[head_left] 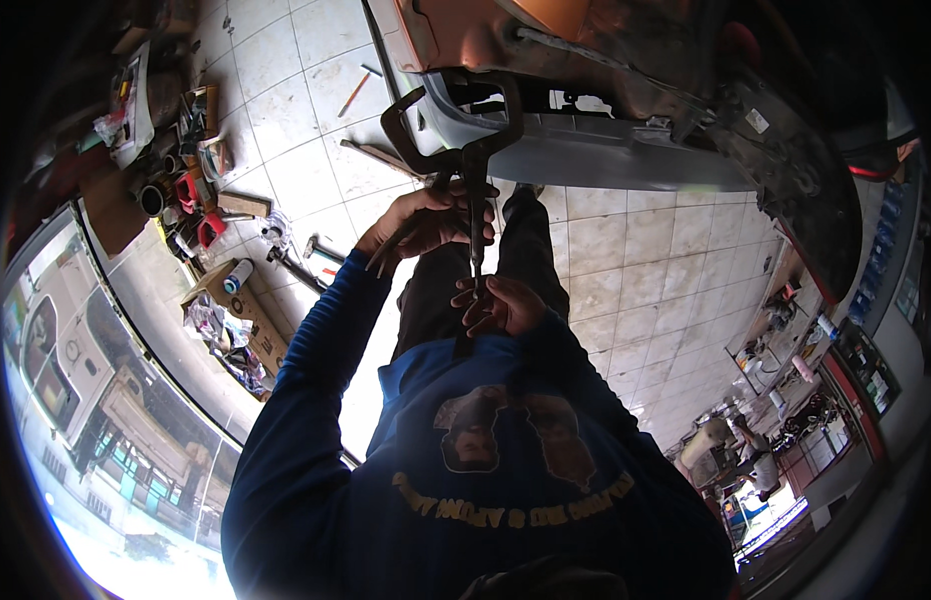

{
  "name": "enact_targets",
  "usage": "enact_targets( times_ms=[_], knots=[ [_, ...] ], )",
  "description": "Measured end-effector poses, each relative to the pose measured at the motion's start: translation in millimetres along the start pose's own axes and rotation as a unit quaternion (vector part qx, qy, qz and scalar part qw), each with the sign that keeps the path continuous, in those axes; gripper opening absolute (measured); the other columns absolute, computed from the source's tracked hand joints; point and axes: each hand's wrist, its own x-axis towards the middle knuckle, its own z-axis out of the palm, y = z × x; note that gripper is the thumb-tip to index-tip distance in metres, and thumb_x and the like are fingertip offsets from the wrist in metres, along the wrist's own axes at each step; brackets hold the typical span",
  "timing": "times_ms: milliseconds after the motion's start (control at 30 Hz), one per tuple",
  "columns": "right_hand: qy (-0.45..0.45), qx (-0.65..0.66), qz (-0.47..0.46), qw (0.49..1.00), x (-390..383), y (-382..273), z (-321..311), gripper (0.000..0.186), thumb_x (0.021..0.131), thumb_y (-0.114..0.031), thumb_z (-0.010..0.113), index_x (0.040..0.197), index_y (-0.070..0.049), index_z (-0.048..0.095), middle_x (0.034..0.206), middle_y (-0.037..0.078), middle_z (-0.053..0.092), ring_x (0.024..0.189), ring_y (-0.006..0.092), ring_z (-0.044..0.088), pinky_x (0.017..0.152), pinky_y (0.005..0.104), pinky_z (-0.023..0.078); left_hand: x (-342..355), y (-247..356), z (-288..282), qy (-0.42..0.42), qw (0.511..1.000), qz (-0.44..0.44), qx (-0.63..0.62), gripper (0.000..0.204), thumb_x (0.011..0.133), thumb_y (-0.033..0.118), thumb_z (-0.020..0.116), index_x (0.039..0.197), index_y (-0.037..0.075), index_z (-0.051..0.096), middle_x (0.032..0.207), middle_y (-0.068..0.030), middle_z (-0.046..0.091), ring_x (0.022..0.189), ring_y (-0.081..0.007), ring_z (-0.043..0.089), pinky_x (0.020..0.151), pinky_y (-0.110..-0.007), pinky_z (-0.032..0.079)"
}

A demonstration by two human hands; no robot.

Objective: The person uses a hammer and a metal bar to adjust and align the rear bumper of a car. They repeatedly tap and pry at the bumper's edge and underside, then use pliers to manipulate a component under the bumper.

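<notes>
Two grips, left [416, 222] and right [506, 305]; one clamp [476, 160] with two jaws. Two sleeves [331, 325], two legs [536, 240], one visible shoe [524, 192]. One grey bumper [626, 155], one hammer [326, 250], one orange stick [354, 95], one carton [271, 335], one can [238, 275], two red pieces [212, 229]. One truck [76, 340], one distant person [756, 460]. The clutter at left is too jumbled to count.

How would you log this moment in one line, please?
left hand: holding clamp; right hand: at clamp's near end; clamp jaws: apart; grey panel: ahead
</notes>
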Motion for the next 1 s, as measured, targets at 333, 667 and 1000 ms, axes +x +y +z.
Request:
enact_targets(
  times_ms=[333, 667, 1000],
  knots=[
    [0.051, -0.210, -0.107, 0.971, 33.5, 26.3, -48.6, 0.036, 0.104, -0.023, 0.061, 0.125, 0.007, 0.061, 0.103, 0.020, 0.072, 0.083, 0.0269, 0.074, 0.075, 0.0422, 0.064, 2.0, 9.3, -5.0, -0.019, 0.999, -0.024, 0.039, 0.070, 0.090, 0.032, 0.067, 0.146, -0.005, 0.046, 0.128, -0.0224, 0.065, 0.118, -0.0372, 0.067, 0.107, -0.049, 0.051],
    [-0.042, -0.269, -0.162, 0.948, 35.4, 35.2, -88.3, 0.047, 0.108, -0.035, 0.053, 0.132, 0.006, 0.057, 0.114, 0.023, 0.069, 0.092, 0.0297, 0.073, 0.077, 0.0453, 0.064, 0.4, 22.6, 4.5, -0.026, 0.997, -0.045, 0.051, 0.068, 0.092, 0.031, 0.066, 0.147, -0.004, 0.045, 0.128, -0.0206, 0.065, 0.123, -0.0351, 0.064, 0.108, -0.047, 0.050],
    [-0.112, -0.096, -0.134, 0.980, 27.8, 40.4, -63.0, 0.048, 0.110, -0.035, 0.047, 0.128, 0.008, 0.060, 0.118, 0.025, 0.068, 0.090, 0.0310, 0.072, 0.078, 0.0472, 0.065, -0.4, 22.1, 11.2, -0.007, 0.996, -0.045, 0.072, 0.063, 0.093, 0.035, 0.065, 0.142, -0.001, 0.051, 0.127, -0.0198, 0.066, 0.120, -0.0360, 0.066, 0.108, -0.048, 0.051]
  ],
)
